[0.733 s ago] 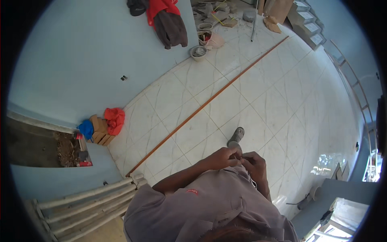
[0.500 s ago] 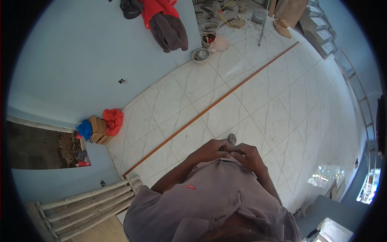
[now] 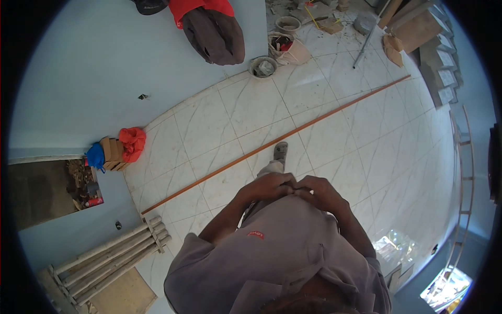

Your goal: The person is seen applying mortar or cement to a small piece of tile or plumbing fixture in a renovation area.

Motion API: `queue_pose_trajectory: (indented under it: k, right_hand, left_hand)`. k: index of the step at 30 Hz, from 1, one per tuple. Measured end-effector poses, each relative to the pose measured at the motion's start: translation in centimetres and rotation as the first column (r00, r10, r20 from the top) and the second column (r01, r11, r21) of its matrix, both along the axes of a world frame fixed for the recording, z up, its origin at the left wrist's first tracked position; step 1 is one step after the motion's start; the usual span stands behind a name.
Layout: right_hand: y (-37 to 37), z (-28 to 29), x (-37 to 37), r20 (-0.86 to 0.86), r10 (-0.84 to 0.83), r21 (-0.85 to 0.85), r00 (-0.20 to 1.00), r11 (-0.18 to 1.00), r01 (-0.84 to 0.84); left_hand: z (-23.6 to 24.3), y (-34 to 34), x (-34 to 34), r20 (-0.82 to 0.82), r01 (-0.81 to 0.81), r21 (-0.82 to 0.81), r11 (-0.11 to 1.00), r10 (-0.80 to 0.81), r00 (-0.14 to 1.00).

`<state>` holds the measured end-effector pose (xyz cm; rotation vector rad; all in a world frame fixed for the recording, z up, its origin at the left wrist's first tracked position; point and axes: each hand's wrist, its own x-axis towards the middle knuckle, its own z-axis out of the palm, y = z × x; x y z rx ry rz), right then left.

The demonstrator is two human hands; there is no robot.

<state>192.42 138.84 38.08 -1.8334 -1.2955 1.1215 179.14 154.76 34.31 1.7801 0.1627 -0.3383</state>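
Left hand (image 3: 273, 186) and right hand (image 3: 318, 192) meet at the shirt (image 3: 293, 235) front, grip impossible to tell, and stepping farther could catch the shoe (image 3: 281, 150) on the brown pole (image 3: 251, 154).

this looks like an indoor building site, given the rubble (image 3: 329, 25), grimy bucket (image 3: 261, 77) and ladder (image 3: 466, 179).

Indistinct white speck (image 3: 312, 192) at right grip (image 3: 321, 193); top-cropped dark cap (image 3: 150, 6)
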Motion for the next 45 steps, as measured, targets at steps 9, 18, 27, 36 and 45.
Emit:
queue_pose_trajectory:
  k: [9,18,27,36,45]
  right_hand:
    - [11.1,-4.2,14.6,-0.109,-0.321,0.007,0.941,0.946,0.323]
    - [30.9,-29.2,37.0,0.292,0.175,-0.218,0.940,0.970,-0.112]
    - [58.2,-61.4,44.0,0.552,0.634,-0.494,0.541,0.772,-0.400]
    - [63.2,-71.2,46.4,0.493,0.679,-0.609,0.544,0.716,-0.341]
    - [57.6,-62.2,56.9,0.338,0.130,0.137,0.932,0.973,-0.186]
  left_hand:
    - [-3.0,10.7,11.4,-0.107,-0.163,-0.008,0.987,0.161,0.981]
    - [-19.8,7.9,3.8,-0.554,-0.970,0.068,0.235,0.817,0.159]
    - [-21.2,-9.1,11.5,-0.715,-0.765,0.566,-0.309,0.277,-0.641]
    - [-24.1,-8.6,16.6,-0.806,-0.785,0.536,-0.310,0.091,-0.585]
    - [-19.8,-4.4,17.2,-0.680,-0.732,0.606,-0.311,0.276,-0.680]
